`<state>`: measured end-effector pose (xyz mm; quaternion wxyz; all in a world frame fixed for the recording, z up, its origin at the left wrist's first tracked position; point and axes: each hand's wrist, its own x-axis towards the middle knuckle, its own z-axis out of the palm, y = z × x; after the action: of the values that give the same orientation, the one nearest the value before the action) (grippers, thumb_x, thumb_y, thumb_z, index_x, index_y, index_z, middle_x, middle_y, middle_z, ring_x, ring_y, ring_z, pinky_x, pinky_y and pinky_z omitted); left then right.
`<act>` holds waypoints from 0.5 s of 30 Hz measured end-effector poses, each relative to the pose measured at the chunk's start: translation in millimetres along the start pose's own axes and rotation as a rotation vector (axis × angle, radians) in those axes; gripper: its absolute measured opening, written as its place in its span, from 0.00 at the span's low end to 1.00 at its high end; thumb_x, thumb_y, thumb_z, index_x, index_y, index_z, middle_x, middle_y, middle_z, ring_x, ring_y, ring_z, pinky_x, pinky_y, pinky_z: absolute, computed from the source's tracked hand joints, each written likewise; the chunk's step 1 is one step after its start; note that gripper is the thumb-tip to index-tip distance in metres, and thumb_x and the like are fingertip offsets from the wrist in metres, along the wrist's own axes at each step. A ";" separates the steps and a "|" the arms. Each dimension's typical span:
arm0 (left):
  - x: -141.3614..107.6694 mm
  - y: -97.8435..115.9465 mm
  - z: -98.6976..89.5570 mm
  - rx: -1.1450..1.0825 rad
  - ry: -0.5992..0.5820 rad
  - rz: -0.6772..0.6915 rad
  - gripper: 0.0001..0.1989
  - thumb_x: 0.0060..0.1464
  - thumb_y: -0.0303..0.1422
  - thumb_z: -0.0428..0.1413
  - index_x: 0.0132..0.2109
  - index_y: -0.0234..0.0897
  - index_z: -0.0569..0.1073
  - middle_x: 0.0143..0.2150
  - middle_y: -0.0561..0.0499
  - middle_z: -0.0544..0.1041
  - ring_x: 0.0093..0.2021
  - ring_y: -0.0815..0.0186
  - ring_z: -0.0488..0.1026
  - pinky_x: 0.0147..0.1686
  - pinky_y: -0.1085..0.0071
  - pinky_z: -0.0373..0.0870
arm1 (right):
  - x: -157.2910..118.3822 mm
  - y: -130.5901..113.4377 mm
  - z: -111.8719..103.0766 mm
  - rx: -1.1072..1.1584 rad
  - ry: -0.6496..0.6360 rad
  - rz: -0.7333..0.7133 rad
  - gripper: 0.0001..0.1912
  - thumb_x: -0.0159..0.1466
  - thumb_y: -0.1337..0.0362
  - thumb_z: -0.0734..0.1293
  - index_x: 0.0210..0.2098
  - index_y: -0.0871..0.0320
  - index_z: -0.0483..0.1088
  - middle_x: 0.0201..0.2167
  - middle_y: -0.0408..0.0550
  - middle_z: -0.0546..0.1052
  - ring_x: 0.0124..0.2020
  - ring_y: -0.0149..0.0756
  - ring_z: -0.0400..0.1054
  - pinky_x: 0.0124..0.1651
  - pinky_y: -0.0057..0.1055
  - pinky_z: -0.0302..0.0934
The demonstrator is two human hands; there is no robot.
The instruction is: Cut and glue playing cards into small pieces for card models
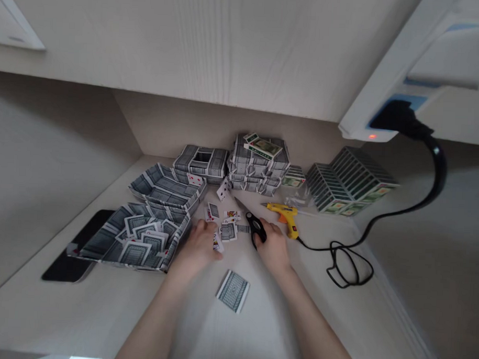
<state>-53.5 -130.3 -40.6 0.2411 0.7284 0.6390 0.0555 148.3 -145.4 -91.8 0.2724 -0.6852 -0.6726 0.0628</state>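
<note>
head | left: your left hand [197,245] curls closed, pinching a small playing-card piece [217,242] | right: your right hand [274,248] closes on black-handled scissors [255,228] | 12 o'clock: stacked card-covered boxes [258,164] | 1 o'clock: yellow glue gun [284,215] | 6 o'clock: one loose playing card [233,291] on the surface [81,310]

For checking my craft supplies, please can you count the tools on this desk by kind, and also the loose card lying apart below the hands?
Scissors: 1
Hot glue gun: 1
Loose card: 1
Total: 3
</note>
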 end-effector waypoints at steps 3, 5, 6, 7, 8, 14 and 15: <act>-2.4 0.9 -0.5 0.080 -0.046 -0.038 0.27 0.31 0.29 0.62 0.44 0.30 0.68 0.43 0.38 0.71 0.45 0.54 0.69 0.40 0.69 0.62 | -0.1 1.7 1.9 -0.036 0.014 -0.065 0.22 0.56 0.68 0.60 0.50 0.62 0.65 0.39 0.56 0.73 0.42 0.45 0.64 0.45 0.38 0.60; -0.8 -1.6 -0.7 0.097 -0.065 -0.006 0.21 0.33 0.30 0.61 0.40 0.29 0.70 0.39 0.38 0.73 0.40 0.54 0.71 0.36 0.70 0.63 | -0.3 2.4 2.9 -0.050 0.008 -0.100 0.21 0.56 0.69 0.60 0.50 0.62 0.65 0.39 0.56 0.72 0.43 0.45 0.63 0.46 0.39 0.59; 0.2 -3.0 -0.8 0.093 -0.064 0.017 0.18 0.36 0.30 0.59 0.38 0.30 0.70 0.37 0.39 0.74 0.39 0.55 0.72 0.35 0.69 0.62 | -0.3 2.7 3.3 -0.051 0.004 -0.109 0.21 0.56 0.69 0.60 0.50 0.63 0.65 0.40 0.57 0.72 0.44 0.46 0.62 0.46 0.40 0.59; 1.3 -4.0 -0.8 0.078 -0.054 0.041 0.14 0.39 0.31 0.57 0.36 0.31 0.71 0.36 0.39 0.75 0.38 0.55 0.72 0.33 0.69 0.62 | -0.2 2.8 3.5 -0.049 0.001 -0.115 0.21 0.56 0.69 0.60 0.50 0.63 0.65 0.40 0.57 0.71 0.45 0.46 0.62 0.46 0.40 0.59; 2.3 -4.5 -0.6 0.052 -0.036 0.061 0.11 0.42 0.33 0.55 0.35 0.32 0.71 0.35 0.40 0.76 0.37 0.56 0.73 0.33 0.69 0.62 | -0.1 2.7 3.5 -0.042 0.000 -0.118 0.20 0.56 0.69 0.60 0.49 0.63 0.66 0.40 0.57 0.71 0.45 0.46 0.61 0.46 0.40 0.59; 7.2 4.1 5.8 -0.141 0.113 0.095 0.16 0.53 0.39 0.45 0.37 0.33 0.72 0.35 0.40 0.76 0.35 0.58 0.72 0.31 0.69 0.61 | -2.4 -9.7 -10.7 0.140 0.023 -0.211 0.17 0.57 0.67 0.60 0.46 0.59 0.67 0.40 0.55 0.70 0.45 0.44 0.61 0.48 0.41 0.58; 7.5 6.3 7.4 -0.180 0.119 0.125 0.16 0.54 0.39 0.44 0.35 0.34 0.72 0.34 0.41 0.76 0.34 0.59 0.72 0.31 0.70 0.61 | -4.0 -14.5 -14.5 0.193 -0.005 -0.276 0.19 0.57 0.65 0.62 0.49 0.58 0.66 0.43 0.54 0.69 0.46 0.44 0.60 0.49 0.41 0.58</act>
<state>-43.6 -125.7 -46.1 0.2632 0.7376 0.5979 0.1709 141.6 -154.2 -74.0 0.3414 -0.5567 -0.7519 0.0905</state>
